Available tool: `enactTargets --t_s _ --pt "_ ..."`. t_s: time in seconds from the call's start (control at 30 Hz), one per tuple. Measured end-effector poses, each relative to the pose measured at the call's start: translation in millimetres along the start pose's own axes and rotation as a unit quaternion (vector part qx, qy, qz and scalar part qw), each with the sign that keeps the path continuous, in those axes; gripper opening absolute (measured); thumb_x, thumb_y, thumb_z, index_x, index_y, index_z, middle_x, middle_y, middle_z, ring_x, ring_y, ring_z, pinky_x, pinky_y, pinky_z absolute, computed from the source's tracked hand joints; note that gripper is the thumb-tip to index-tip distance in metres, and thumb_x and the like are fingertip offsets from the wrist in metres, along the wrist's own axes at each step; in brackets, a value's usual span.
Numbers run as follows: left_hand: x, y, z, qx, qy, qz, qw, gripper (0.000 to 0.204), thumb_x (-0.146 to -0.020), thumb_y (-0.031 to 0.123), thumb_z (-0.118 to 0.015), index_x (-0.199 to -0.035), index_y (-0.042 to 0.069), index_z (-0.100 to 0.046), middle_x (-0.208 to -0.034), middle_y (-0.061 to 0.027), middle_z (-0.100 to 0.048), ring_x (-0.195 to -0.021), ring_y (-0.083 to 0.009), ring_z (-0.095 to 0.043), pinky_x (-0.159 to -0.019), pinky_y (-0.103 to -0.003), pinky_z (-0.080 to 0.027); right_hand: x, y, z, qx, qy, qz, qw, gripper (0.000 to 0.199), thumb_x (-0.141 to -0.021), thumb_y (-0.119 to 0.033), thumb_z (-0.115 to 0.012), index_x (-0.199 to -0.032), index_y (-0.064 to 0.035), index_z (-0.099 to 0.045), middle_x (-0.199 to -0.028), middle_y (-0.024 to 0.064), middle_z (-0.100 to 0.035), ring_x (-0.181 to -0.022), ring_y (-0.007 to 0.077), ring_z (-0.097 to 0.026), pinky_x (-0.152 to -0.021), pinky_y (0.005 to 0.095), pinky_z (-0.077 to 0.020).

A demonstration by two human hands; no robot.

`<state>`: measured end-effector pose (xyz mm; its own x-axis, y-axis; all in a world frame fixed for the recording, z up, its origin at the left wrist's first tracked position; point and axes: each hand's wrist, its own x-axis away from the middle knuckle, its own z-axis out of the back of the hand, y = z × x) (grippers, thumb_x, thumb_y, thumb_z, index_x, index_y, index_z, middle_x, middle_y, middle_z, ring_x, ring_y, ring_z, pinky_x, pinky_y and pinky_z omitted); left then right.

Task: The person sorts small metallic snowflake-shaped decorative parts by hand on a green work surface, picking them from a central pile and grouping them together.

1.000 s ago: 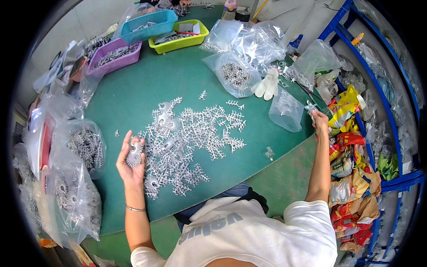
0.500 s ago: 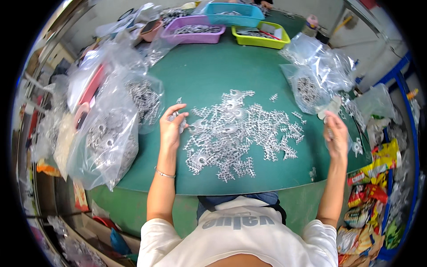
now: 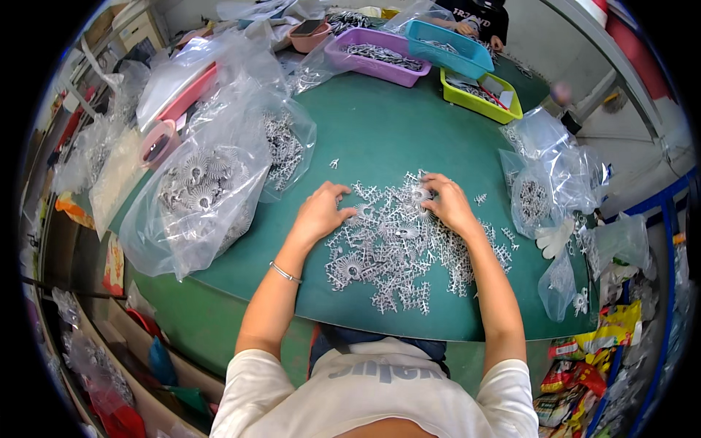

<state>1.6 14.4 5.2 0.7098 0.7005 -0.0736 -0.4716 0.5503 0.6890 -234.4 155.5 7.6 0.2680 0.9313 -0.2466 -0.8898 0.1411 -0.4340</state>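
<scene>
A flat pile of small silver-grey branched pieces (image 3: 391,252) lies before me, with several round toothed pieces (image 3: 353,269) among them. My left hand (image 3: 320,213) is at the pile's upper left edge, thumb and forefinger apart with nothing visible between them. At the pile's far side, my right hand (image 3: 451,206) has its thumb and fingertips on either side of a round toothed piece (image 3: 419,195). One loose branched piece (image 3: 334,163) lies beyond my left hand, and another (image 3: 480,198) is to the right of my right hand.
Clear plastic bags of grey pieces stand at left (image 3: 204,190) and right (image 3: 533,197). Purple (image 3: 398,77), blue (image 3: 475,66) and lime-green (image 3: 504,113) trays line the far side, where a person sits. A white glove (image 3: 555,239) lies at right.
My right hand has come from the right side of the table to the pile. My left hand no longer shows the grey piece it held. The view has turned.
</scene>
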Motion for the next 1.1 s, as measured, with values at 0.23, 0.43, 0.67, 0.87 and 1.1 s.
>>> enactTargets --t_s 0.23,0.43,0.67,0.87,1.1 --pt "-3 1 -2 0.086 -0.059 -0.002 0.995 0.024 -0.07 0.01 -0.07 -0.093 0.004 -0.063 -0.082 -0.0099 -0.062 -0.076 -0.0251 -0.06 -0.068 -0.034 -0.046 29 19 30 -0.759 -0.018 -0.18 0.626 0.016 -0.084 -0.014 -0.061 -0.096 -0.0064 -0.053 -0.081 0.0043 -0.056 -0.06 0.0119 -0.045 -0.048 0.0201 -0.0333" --pt "-7 2 2 0.288 -0.029 0.022 0.957 0.006 -0.078 0.004 -0.062 -0.084 0.003 -0.063 -0.076 0.0017 -0.056 -0.066 -0.0045 -0.047 -0.052 -0.022 -0.039 37 13 18 -0.884 -0.016 -0.162 0.438 0.027 -0.089 -0.032 -0.052 -0.099 -0.0079 -0.053 -0.082 0.0044 -0.045 -0.076 0.0142 -0.042 -0.048 0.0201 -0.0315" --pt "-15 -18 3 0.721 -0.158 0.073 0.671 0.019 -0.087 0.019 -0.054 -0.1 0.005 -0.055 -0.105 -0.0129 -0.06 -0.094 -0.0225 -0.059 -0.055 -0.024 -0.052 27 -8 -4 0.033 0.035 -0.141 0.989 0.029 -0.069 -0.021 -0.074 -0.085 0.0012 -0.064 -0.065 0.0089 -0.054 -0.056 0.0239 -0.054 -0.052 0.0326 -0.0426" --pt "-11 -14 0 0.828 -0.137 0.126 0.528 0.02 -0.087 0.022 -0.055 -0.098 0.005 -0.054 -0.101 -0.0148 -0.055 -0.094 -0.0251 -0.057 -0.055 -0.027 -0.057 19 -18 -4 0.031 0.038 -0.078 0.996 0.03 -0.066 -0.019 -0.076 -0.072 0.0023 -0.055 -0.07 0.0115 -0.053 -0.058 0.0275 -0.051 -0.056 0.0342 -0.042" --pt "-9 -6 -8 0.576 -0.097 0.127 0.802 0.022 -0.078 0.023 -0.067 -0.09 0.007 -0.057 -0.079 -0.0016 -0.053 -0.076 -0.0147 -0.056 -0.059 -0.028 -0.054 23 4 22 -0.702 0.021 -0.303 0.645 0.009 -0.08 -0.008 -0.06 -0.085 -0.0023 -0.055 -0.082 0.0095 -0.061 -0.055 0.0091 -0.05 -0.037 0.0166 -0.0362"
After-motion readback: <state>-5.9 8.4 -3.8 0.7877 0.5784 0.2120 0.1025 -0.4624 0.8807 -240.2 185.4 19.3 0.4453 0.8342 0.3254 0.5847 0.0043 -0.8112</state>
